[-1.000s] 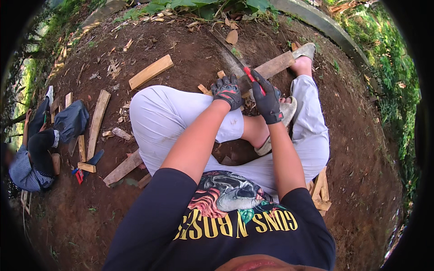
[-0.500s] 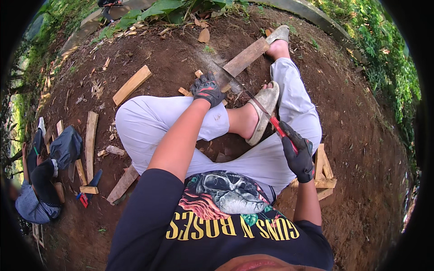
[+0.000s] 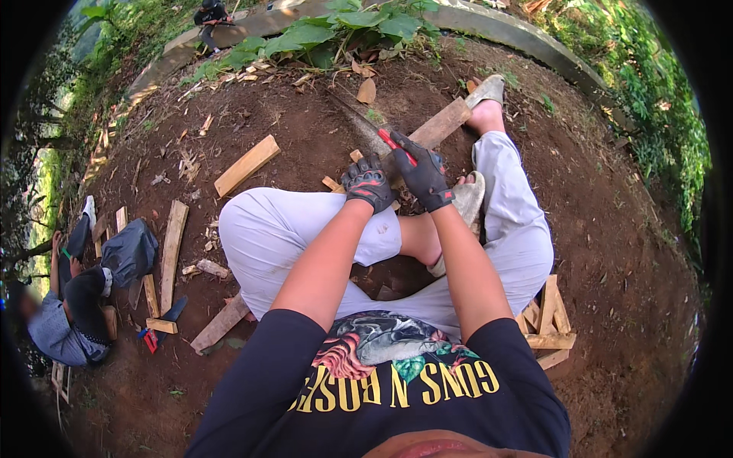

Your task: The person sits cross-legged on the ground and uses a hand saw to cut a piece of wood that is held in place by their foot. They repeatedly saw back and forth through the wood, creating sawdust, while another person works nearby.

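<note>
In a black-and-red glove, my right hand point(image 3: 422, 175) is closed round the red-and-black handle of a hand saw point(image 3: 386, 139). Its blade reaches away from me to the far left, over the plank. The brown wooden plank point(image 3: 444, 124) lies slantwise over the dirt, its far end at my sandaled right foot point(image 3: 487, 93). My left hand point(image 3: 368, 183), gloved alike, curls over the plank's near end beside my left knee, just left of the right hand. The fingertips and the cut line are partly hidden by the gloves. Pale sawdust point(image 3: 368, 136) lies beside the plank.
A loose wood block point(image 3: 247, 165) lies left of my knee, and stacked offcuts point(image 3: 550, 320) lie at the right. Farther left, a seated person point(image 3: 69, 313) is near a dark plastic bag point(image 3: 130, 252) and boards point(image 3: 173, 248). Another person point(image 3: 211, 23) sits by the far curb.
My right hand has pushed the saw forward and left, from beside my right thigh to next to my left hand. My left hand stays at the plank. The whole view has shifted slightly.
</note>
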The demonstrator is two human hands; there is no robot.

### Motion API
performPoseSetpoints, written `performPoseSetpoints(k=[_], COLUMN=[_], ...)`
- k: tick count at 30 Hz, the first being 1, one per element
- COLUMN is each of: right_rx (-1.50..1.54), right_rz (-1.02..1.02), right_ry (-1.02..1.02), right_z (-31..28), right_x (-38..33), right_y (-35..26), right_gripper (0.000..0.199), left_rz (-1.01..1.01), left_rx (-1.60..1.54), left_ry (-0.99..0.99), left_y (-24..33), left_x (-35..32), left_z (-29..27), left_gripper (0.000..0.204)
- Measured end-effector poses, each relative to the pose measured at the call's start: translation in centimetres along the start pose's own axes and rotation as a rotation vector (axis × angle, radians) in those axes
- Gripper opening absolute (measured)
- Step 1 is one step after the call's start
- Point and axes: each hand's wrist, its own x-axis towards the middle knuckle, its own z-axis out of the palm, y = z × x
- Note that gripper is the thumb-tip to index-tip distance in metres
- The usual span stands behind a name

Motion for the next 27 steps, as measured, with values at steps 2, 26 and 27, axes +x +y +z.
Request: performPoseSetpoints(k=[2,26,27], right_rx=[0.035,-0.118,-0.101], right_rz=[-0.014,0.057,0.064], right_ry=[-0.007,-0.059,-0.095], right_z=[-1.3,-3.7,-2.7], right_x=[-1.2,-2.3,-1.7], right_y=[0.0,-1.5,-2.3], right_gripper=[0.044,0.042,0.043], left_rz=[0.009,0.076,0.117], left_rx=[-0.007,0.121,0.167], left_ry=[0.019,0.086,0.135], left_y=[-0.6,0.0,-2.0], left_x=[0.7,0.8,2.2], left_z=[-0.2,0.3,1.4], left_gripper=[0.121,0.111,0.110])
